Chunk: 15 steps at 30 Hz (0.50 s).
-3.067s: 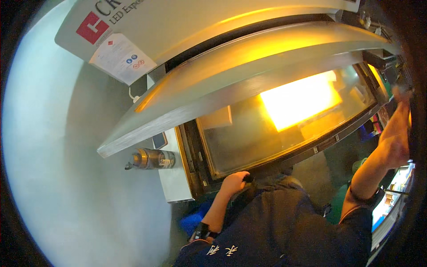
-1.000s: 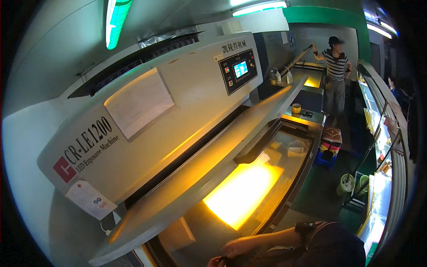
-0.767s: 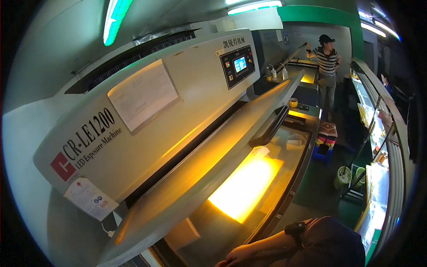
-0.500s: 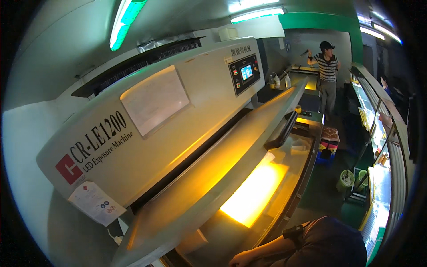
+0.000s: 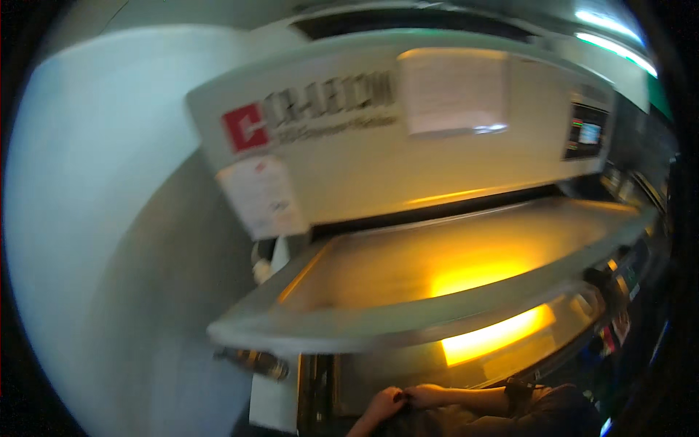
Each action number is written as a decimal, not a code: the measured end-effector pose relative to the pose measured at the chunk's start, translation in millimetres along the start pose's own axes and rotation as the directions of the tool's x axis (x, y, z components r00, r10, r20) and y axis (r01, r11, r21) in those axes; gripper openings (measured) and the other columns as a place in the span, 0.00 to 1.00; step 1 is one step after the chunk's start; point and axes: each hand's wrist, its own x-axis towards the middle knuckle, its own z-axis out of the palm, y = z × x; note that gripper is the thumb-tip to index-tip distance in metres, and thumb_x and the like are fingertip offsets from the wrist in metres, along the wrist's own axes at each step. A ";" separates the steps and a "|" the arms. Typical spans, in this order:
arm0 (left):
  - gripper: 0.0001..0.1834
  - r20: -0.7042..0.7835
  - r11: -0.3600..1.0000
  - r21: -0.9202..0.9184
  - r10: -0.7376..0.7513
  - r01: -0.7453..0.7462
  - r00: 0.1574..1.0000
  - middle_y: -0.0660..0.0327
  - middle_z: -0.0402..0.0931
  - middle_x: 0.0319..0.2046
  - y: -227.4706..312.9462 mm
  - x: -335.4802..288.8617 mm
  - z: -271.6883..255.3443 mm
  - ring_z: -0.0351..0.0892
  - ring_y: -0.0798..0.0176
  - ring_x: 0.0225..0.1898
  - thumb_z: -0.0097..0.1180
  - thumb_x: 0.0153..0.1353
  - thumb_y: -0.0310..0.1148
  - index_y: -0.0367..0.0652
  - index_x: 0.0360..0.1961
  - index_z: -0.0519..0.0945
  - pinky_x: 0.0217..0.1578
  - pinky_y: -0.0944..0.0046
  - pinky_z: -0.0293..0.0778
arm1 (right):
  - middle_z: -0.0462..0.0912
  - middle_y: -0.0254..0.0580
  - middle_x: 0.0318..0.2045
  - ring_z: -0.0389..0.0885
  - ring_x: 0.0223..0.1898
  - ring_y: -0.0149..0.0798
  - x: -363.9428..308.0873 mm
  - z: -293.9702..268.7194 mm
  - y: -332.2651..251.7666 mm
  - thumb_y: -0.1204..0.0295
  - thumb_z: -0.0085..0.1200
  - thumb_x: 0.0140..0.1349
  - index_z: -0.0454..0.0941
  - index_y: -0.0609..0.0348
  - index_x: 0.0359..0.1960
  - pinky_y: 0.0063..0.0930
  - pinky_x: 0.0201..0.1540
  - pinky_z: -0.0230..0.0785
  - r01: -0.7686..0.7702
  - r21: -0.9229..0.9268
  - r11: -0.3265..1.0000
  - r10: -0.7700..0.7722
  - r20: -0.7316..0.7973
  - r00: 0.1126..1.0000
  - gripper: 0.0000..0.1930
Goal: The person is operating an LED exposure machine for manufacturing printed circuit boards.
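My left hand and my right hand meet at the lower edge of the picture, in front of a large exposure machine. Their fingers look curled in. A small dark patch shows where the hands meet, too blurred to make out. A dark band circles my right wrist. Beyond my hands is the machine's glass bed, with a glowing yellow rectangle on it. Above the bed hangs the tilted, raised frame lid, pale green-grey, with a dark handle at its right.
The machine's pale housing rises behind the lid, with a paper sheet on its front and a small control screen at the right. Another sheet hangs at its left end. A dark handle sticks out under the lid's left corner.
My view has swung left, so the machine now lies across the picture. The co-worker and the aisle have left view. My left hand has come into view beside the right.
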 end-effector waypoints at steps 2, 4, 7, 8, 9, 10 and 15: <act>0.17 0.057 0.999 0.032 -0.031 0.029 0.998 0.50 0.77 0.43 2.9 -3.3 -6.3 0.76 0.46 0.46 0.54 0.57 0.37 0.40 0.46 0.77 0.48 0.52 0.72 | 0.80 0.57 0.45 0.80 0.46 0.56 1.5 13.1 1.8 0.63 0.43 0.64 0.70 0.58 0.53 0.51 0.48 0.70 0.005 -0.009 1.000 -0.005 -0.006 1.000 0.19; 0.18 -0.032 0.994 -0.002 -0.109 0.109 0.993 0.49 0.76 0.41 5.0 -19.1 -7.4 0.76 0.46 0.44 0.57 0.55 0.38 0.39 0.44 0.77 0.47 0.52 0.72 | 0.80 0.59 0.43 0.79 0.44 0.59 24.5 31.7 26.2 0.63 0.44 0.62 0.70 0.57 0.52 0.52 0.46 0.71 0.088 -0.050 0.995 -0.096 -0.162 0.982 0.19; 0.16 -0.080 0.987 -0.010 -0.162 0.161 0.984 0.49 0.76 0.40 16.2 -23.8 -12.3 0.76 0.45 0.43 0.56 0.56 0.38 0.39 0.41 0.77 0.44 0.52 0.72 | 0.80 0.60 0.41 0.79 0.43 0.61 24.1 34.6 28.1 0.63 0.46 0.62 0.69 0.58 0.50 0.52 0.46 0.70 0.080 0.047 0.996 -0.069 -0.197 0.978 0.18; 0.14 -0.088 0.987 -0.012 -0.161 0.161 0.983 0.50 0.76 0.38 19.3 -27.1 -17.6 0.76 0.45 0.41 0.55 0.55 0.38 0.40 0.39 0.77 0.42 0.52 0.72 | 0.80 0.59 0.40 0.79 0.42 0.61 17.8 28.7 13.2 0.64 0.47 0.61 0.68 0.58 0.49 0.52 0.45 0.70 0.019 0.060 0.998 -0.005 -0.222 0.975 0.17; 0.13 -0.094 0.988 -0.011 -0.157 0.156 0.983 0.51 0.75 0.36 21.5 -30.7 -19.7 0.75 0.46 0.39 0.54 0.54 0.38 0.40 0.36 0.77 0.40 0.51 0.72 | 0.80 0.59 0.40 0.79 0.42 0.61 18.6 30.2 11.6 0.64 0.47 0.61 0.68 0.58 0.49 0.52 0.45 0.70 0.026 0.064 0.998 -0.013 -0.199 0.980 0.17; 0.12 -0.134 0.988 -0.004 -0.153 0.154 0.979 0.51 0.75 0.35 21.0 -32.1 -21.2 0.75 0.46 0.38 0.54 0.54 0.38 0.41 0.34 0.75 0.39 0.50 0.71 | 0.80 0.59 0.40 0.79 0.42 0.61 19.7 30.1 9.3 0.64 0.48 0.60 0.68 0.57 0.49 0.52 0.44 0.70 0.038 0.082 0.996 -0.016 -0.244 0.970 0.17; 0.12 -0.130 0.977 0.029 -0.207 0.212 0.970 0.53 0.74 0.34 14.6 -41.5 -16.6 0.75 0.47 0.38 0.54 0.54 0.38 0.41 0.35 0.75 0.38 0.51 0.72 | 0.81 0.58 0.39 0.80 0.41 0.60 23.1 35.0 2.2 0.62 0.49 0.61 0.70 0.55 0.48 0.52 0.42 0.71 0.046 0.076 0.996 -0.024 -0.269 0.963 0.17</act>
